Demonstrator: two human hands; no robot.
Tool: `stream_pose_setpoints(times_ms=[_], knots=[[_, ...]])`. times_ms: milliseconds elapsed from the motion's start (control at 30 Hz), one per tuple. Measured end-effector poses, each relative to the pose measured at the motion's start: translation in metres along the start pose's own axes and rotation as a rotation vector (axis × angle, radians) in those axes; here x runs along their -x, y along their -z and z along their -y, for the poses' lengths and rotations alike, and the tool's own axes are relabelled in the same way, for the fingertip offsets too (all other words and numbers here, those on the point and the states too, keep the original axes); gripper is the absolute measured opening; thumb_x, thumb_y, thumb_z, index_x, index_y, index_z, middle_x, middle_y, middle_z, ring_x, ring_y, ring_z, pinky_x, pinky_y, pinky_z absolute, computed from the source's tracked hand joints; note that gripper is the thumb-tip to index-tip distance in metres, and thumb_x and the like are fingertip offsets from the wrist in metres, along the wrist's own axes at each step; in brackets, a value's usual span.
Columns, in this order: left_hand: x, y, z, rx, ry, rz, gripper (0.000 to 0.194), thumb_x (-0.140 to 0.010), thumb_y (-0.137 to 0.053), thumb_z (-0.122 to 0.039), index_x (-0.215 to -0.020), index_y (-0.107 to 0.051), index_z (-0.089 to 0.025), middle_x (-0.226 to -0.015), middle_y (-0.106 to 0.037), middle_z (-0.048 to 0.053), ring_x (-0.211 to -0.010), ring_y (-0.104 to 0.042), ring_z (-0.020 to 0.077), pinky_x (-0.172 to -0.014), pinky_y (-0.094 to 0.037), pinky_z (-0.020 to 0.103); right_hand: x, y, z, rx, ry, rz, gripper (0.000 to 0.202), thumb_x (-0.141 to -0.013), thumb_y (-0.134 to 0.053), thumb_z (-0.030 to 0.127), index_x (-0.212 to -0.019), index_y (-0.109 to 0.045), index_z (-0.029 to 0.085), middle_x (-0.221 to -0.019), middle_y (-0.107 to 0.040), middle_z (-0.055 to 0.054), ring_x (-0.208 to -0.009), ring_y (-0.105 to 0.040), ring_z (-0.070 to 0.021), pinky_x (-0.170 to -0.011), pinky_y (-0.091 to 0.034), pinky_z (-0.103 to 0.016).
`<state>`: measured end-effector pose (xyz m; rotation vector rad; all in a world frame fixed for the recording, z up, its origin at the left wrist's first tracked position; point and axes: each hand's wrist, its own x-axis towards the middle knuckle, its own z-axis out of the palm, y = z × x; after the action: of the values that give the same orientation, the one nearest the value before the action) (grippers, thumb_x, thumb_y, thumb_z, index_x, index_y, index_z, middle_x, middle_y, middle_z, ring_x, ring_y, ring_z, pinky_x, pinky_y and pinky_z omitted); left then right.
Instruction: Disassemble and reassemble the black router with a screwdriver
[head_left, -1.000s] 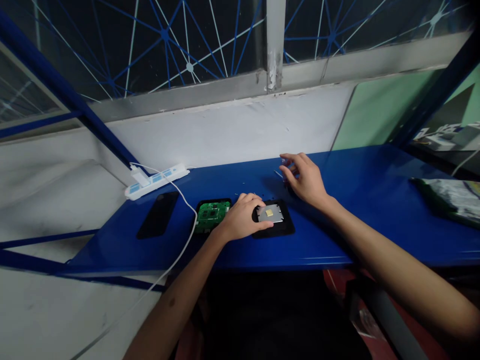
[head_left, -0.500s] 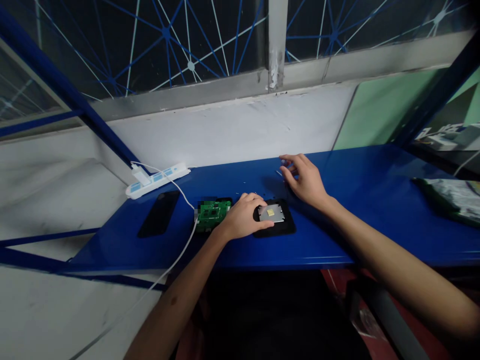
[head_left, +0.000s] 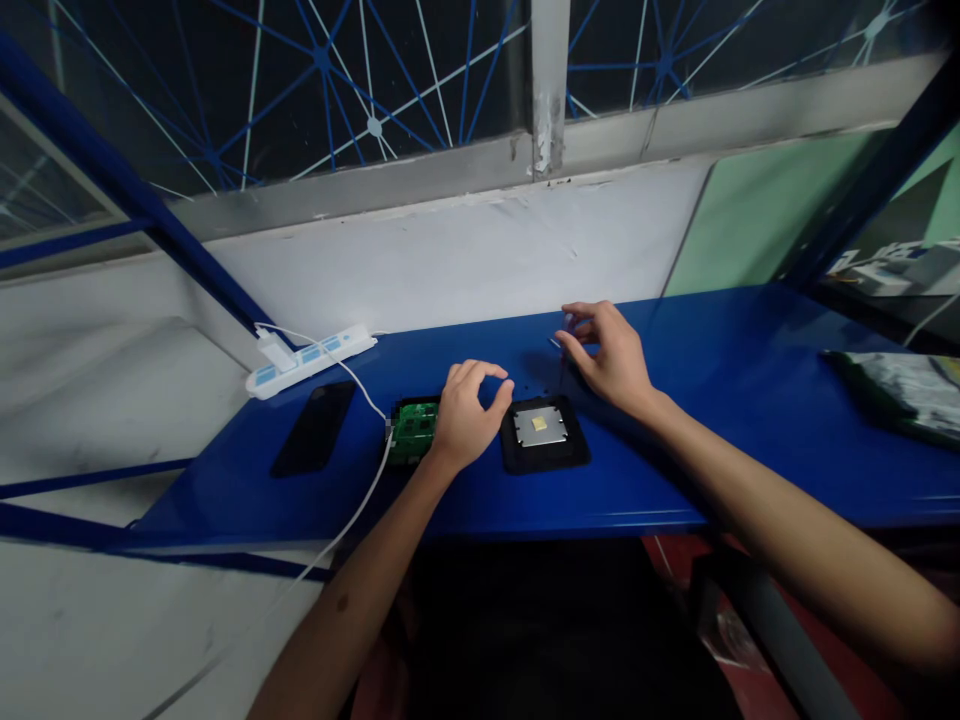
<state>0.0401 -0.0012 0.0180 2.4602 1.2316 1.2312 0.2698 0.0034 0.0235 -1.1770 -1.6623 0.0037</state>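
My right hand (head_left: 604, 350) holds a thin screwdriver (head_left: 565, 350) between thumb and fingers, its shaft pointing down near the back right corner of a black case part (head_left: 547, 457). A silver metal plate (head_left: 553, 427) with a small yellowish square pad (head_left: 539, 424) lies on that part. Raised beside it, my left hand (head_left: 474, 405) has thumb and fingers curved toward each other with a small gap and nothing visible between them. Behind this hand, a green circuit board (head_left: 414, 422) sits in a black housing, partly covered by the hand.
A black phone (head_left: 313, 428) lies on the blue table (head_left: 720, 400) at left. Behind it is a white power strip (head_left: 311, 361) with a white cable running forward. Small dark bits lie behind the case part. A silvery package (head_left: 907, 392) rests at the far right.
My left hand has lifted off the black case part and moved left, uncovering the metal plate. My right hand has barely moved, and the screwdriver's shaft now shows upright.
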Motion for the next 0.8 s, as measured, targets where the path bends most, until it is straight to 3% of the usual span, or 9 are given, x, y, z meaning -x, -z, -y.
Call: stream_pose_setpoints(times_ms=[800], knots=[[0.0078, -0.0098, -0.009, -0.01, -0.031, 0.175, 0.005, -0.092, -0.058, -0.026, -0.095, -0.06, -0.023, -0.103, -0.066, 0.005, -0.104, -0.056, 0.0253, -0.093, -0.049, 0.042, 0.005, -0.0036, 0.0039, -0.012, -0.018, -0.026, 0.03, -0.094, -0.058, 0.036, -0.121, -0.056, 0.023, -0.102, -0.064, -0.007, -0.077, -0.069, -0.0181, -0.076, -0.058, -0.037]])
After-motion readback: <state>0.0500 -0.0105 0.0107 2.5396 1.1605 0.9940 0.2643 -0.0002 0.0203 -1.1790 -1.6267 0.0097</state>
